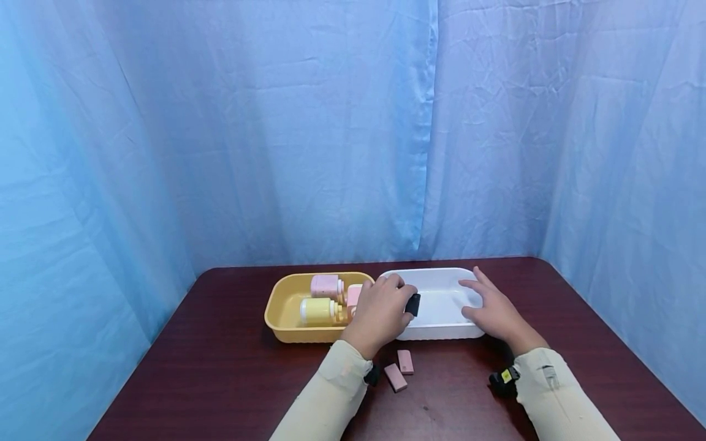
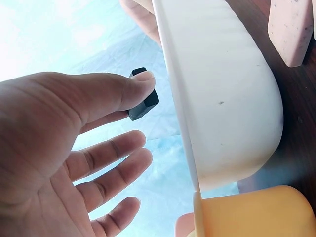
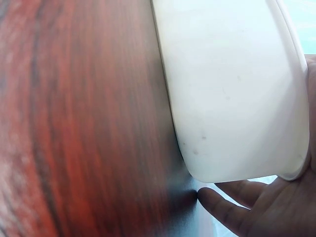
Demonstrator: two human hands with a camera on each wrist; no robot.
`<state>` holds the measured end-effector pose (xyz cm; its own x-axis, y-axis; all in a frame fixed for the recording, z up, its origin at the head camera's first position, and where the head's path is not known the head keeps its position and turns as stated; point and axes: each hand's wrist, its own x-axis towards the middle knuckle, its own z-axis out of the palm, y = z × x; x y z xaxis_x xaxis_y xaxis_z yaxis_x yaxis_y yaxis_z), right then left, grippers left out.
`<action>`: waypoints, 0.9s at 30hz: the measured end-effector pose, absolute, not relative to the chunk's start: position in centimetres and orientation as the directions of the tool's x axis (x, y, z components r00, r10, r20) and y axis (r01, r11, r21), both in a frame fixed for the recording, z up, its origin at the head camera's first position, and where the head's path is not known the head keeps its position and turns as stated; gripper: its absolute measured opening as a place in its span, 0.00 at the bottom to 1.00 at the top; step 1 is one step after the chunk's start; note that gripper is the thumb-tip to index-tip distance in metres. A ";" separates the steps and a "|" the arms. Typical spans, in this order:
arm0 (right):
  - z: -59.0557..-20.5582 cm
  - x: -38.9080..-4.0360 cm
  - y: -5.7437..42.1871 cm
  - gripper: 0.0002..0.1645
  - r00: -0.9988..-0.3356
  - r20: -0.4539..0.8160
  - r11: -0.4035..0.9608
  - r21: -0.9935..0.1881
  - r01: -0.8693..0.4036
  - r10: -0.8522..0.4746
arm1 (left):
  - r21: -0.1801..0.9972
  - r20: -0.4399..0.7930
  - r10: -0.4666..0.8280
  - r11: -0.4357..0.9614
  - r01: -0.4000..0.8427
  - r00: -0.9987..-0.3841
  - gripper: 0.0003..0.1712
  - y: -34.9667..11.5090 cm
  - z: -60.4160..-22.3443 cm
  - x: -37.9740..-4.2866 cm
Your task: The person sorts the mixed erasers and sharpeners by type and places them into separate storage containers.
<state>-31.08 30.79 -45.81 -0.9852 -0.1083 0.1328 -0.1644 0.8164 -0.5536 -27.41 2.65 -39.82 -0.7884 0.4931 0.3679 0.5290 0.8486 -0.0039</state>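
Observation:
My left hand (image 1: 382, 309) pinches a small black block (image 2: 143, 101) between thumb and index finger, while its other fingers are spread. It is above the left end of a white tray (image 1: 441, 332), with the block over the tray's inside. At the tray's right end is my right hand (image 1: 493, 310), its fingers extended and spread about the rim. In the right wrist view some of these fingers (image 3: 222, 207) show beyond the tray's corner; firm contact cannot be made out. Two small pink blocks (image 1: 405, 362) (image 1: 395, 377) lie on the table before the tray.
A yellow tray (image 1: 284, 334) adjoins the white one on the left. It holds a yellow bottle (image 1: 316, 311), a pink bottle (image 1: 323, 286) and another pink item (image 1: 354, 295) partly behind my left hand. Blue curtains (image 1: 342, 135) surround the dark wooden table (image 1: 220, 380).

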 end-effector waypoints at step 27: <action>-45.6 -30.8 30.7 0.37 -0.985 0.133 0.811 -0.560 -0.170 -0.114 | -0.023 0.353 0.500 0.849 0.527 -0.791 0.24 2.6 -39.7 -27.3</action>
<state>-30.82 30.69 -45.62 -0.9845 -0.1143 0.1329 -0.1698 0.8111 -0.5597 -27.26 2.62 -39.70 -0.7906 0.5004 0.3530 0.5273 0.8494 -0.0231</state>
